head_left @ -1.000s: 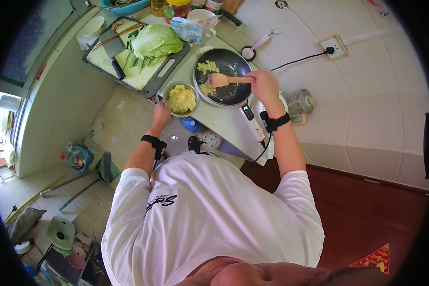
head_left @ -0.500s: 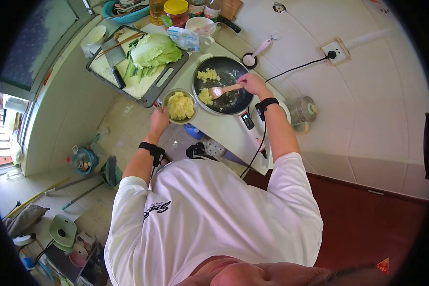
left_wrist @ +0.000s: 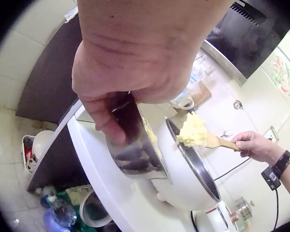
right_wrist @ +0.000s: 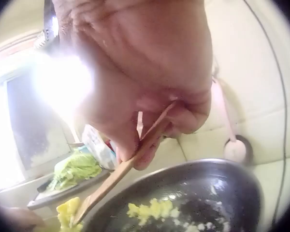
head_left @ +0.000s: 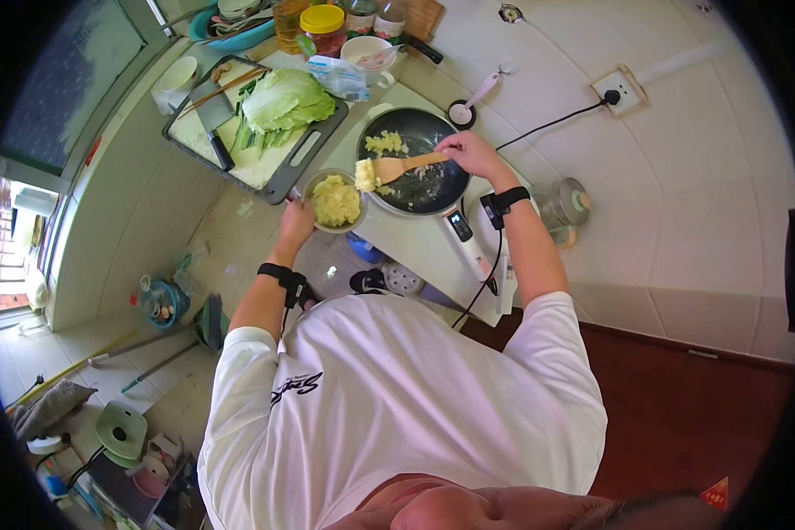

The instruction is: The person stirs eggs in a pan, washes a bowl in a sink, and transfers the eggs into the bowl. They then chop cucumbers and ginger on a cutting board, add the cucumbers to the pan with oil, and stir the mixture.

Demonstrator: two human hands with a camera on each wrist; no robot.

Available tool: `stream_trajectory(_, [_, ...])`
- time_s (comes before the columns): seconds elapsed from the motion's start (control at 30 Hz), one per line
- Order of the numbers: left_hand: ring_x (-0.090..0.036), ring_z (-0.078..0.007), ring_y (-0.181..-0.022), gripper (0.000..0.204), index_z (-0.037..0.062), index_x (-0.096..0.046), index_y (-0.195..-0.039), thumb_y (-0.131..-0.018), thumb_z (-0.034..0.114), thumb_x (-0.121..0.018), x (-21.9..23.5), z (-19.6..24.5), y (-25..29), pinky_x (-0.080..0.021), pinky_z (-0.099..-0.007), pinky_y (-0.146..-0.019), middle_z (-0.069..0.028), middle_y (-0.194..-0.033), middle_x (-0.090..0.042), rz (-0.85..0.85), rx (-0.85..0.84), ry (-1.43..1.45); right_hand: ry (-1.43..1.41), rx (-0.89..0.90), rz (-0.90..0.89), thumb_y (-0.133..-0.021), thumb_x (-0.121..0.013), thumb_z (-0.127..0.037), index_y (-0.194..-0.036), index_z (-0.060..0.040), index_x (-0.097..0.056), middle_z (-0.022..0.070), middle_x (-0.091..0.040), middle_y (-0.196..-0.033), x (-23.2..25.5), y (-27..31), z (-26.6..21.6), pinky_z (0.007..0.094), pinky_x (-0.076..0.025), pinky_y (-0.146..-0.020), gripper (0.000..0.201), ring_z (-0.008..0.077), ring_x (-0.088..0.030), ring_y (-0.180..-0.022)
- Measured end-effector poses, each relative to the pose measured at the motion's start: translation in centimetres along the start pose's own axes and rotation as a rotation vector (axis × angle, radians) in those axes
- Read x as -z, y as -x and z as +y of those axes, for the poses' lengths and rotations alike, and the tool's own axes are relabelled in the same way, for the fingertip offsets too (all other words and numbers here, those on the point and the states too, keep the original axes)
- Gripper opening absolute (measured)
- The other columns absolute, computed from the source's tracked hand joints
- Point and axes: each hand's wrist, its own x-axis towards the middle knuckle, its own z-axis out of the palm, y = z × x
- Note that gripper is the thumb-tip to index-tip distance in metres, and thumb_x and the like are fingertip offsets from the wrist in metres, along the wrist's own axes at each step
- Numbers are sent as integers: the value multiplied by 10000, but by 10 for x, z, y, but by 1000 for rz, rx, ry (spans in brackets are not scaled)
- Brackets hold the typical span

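Observation:
My left hand (head_left: 297, 221) grips a metal bowl (left_wrist: 137, 159) at its side, beside the frying pan's left rim. Yellow scrambled egg (head_left: 336, 201) fills the bowl. In my right hand (head_left: 470, 155) is the handle of a wooden spatula (head_left: 406, 165), pinched between thumb and fingers. A lump of egg (left_wrist: 193, 130) sits on the spatula's blade, which reaches over the pan's rim beside the bowl. Inside the dark frying pan (head_left: 442, 190), more egg (head_left: 384, 141) and small pale bits lie on the bottom.
Left of the pan, a chopping board (head_left: 278, 184) carries cabbage (head_left: 287, 102) and a cleaver (head_left: 214, 115). A yellow-lidded jar (head_left: 323, 19) and a white bowl (head_left: 353, 44) stand behind. The pan's handle (head_left: 470, 243) points toward me. A cord (head_left: 548, 121) runs to the wall socket.
The spatula has moved from inside the pan leftward to its rim and now carries a lump of egg. The left hand still holds the bowl beside the pan.

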Motion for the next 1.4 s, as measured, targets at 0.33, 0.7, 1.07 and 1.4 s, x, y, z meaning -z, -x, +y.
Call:
stream_trajectory(0.33, [-657, -452, -844, 467, -125, -625, -984, -938, 301, -439, -13, -24, -7, -492, -498, -789, -330, -832, -641, -5, 46, 114, 507, 26, 265, -836, -647, -196, -904, -189, -766, 61, -707, -850, -10, 21, -84, 417, -524, -758, 138, 286, -625, -902])
stream_trajectory(0.7, [-689, -369, -705, 470, -122, -611, -984, -962, 318, -448, 1, 4, 13, -522, -441, -672, -281, -780, -651, -18, 99, 152, 223, -173, -62, -858, -652, -160, -983, -129, -752, 81, -731, -896, -19, -10, 14, 349, -520, -774, 163, 231, -680, -822])
stream_trajectory(1.07, [-687, -382, -717, 472, -121, -621, -938, -953, 317, -447, 8, 17, 8, -517, -466, -707, -280, -751, -651, 17, 28, 77, 97, 4, -23, -852, -655, -164, -978, -133, -750, 98, -722, -895, -4, -25, 6, 374, -519, -758, 160, 263, -677, -841])
stream_trajectory(1.4, [-688, -335, -643, 461, -121, -634, -968, -957, 306, -462, 14, 20, 6, -532, -425, -645, -253, -736, -659, -31, 89, 136, 438, 235, 212, -820, -659, -169, -879, -186, -762, 40, -700, -852, -12, 11, -94, 398, -518, -778, 120, 276, -610, -897])
